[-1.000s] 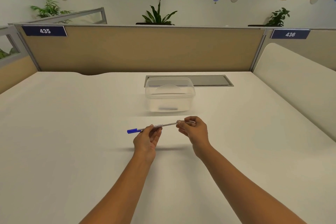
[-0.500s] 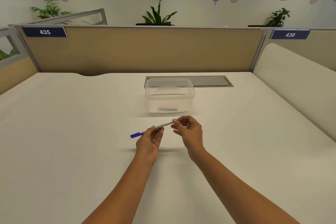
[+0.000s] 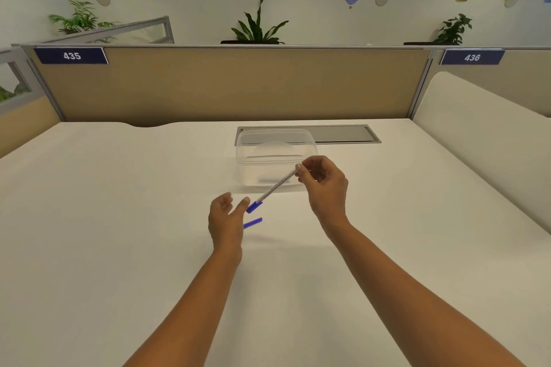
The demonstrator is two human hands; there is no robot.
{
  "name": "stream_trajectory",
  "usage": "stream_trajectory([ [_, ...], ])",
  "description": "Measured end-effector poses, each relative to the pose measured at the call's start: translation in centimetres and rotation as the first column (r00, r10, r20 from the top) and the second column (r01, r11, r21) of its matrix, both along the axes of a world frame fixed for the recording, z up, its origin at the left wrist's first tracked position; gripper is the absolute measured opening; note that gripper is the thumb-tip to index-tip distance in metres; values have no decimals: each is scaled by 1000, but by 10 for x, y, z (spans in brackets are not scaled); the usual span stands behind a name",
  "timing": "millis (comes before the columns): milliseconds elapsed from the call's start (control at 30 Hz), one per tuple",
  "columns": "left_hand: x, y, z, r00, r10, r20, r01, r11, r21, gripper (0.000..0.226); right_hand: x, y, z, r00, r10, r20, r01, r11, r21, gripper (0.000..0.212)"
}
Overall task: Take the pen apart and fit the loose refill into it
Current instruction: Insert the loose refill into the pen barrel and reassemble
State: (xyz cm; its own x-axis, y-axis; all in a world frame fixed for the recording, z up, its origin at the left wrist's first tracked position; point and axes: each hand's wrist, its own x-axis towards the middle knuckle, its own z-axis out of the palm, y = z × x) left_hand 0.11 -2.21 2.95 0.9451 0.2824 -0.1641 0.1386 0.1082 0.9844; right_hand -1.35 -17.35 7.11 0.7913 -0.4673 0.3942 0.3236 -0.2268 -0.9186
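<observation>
My right hand (image 3: 323,185) pinches the upper end of a slim pen (image 3: 277,186) with a pale barrel. The pen slants down to the left, in front of the clear box, and ends in a blue tip section (image 3: 255,206). A short separate blue piece (image 3: 253,222), which looks like the cap, sits just below that end on the white desk, partly hidden behind my left hand. My left hand (image 3: 226,216) is open with fingers apart, one fingertip close to the pen's blue end, holding nothing. A faint dark streak (image 3: 267,180) shows inside the box; I cannot tell what it is.
A clear plastic box (image 3: 247,143) stands on the white desk (image 3: 119,217) just beyond my hands, in front of a grey cable hatch (image 3: 348,134). A beige partition closes the back, and a cream panel rises along the right side.
My left hand has let go of the pen and opened. My right hand has raised its end of the pen up and to the right. A short blue piece now lies apart below the pen.
</observation>
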Motion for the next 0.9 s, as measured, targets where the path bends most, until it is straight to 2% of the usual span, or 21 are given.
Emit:
stream_trajectory([
  [100,1,-4,5,965,-207,164,163,956,244,35,2,5,5,999,48,16,-46,993,-105,4],
  [200,3,-7,6,921,-327,213,251,914,318,25,2,16,6,994,107,13,-102,976,-191,5],
  [300,4,-6,3,926,-317,203,235,908,346,16,3,25,4,986,167,-2,-163,963,-217,4],
  [367,5,-3,2,941,-289,175,209,905,370,18,5,27,2,978,205,-33,-207,952,-225,5],
  [500,7,8,-2,959,-237,155,171,921,350,18,10,28,-7,970,219,-103,-233,959,-159,18],
  [600,10,16,-7,975,-180,130,129,936,327,15,15,27,-22,942,176,-286,-253,931,-263,20],
  [667,11,20,-10,981,-160,114,115,937,329,11,17,29,-35,872,171,-459,-383,821,-423,23],
  [733,12,23,-12,982,-156,107,112,935,337,9,19,34,-47,799,149,-583,-525,647,-553,31],
  [900,13,30,-14,985,-144,99,102,936,337,10,20,51,-70,721,182,-669,-688,308,-657,54],
])
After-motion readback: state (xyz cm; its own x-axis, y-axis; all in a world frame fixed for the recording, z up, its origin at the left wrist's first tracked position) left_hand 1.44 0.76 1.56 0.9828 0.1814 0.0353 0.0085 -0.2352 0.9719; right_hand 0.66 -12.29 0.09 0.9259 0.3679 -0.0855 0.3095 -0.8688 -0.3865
